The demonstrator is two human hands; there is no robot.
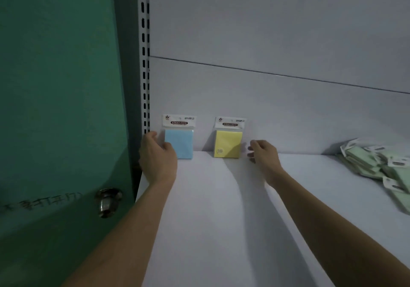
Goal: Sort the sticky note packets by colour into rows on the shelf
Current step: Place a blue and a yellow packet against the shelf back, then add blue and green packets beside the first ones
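A blue sticky note packet (180, 141) stands upright against the back wall of the white shelf (221, 209). My left hand (156, 156) touches its left edge, thumb over the lower left corner, fingers curled behind. To its right a yellow sticky note packet (228, 142) leans upright on the same wall. My right hand (264, 156) hovers just right of it, fingers apart, holding nothing. A heap of green sticky note packets (377, 164) lies at the shelf's right end.
A green door (55, 109) with a metal knob (107, 202) stands close on the left. A slotted metal upright (145, 65) marks the shelf's left edge. The grey back panel (277, 42) rises behind the packets.
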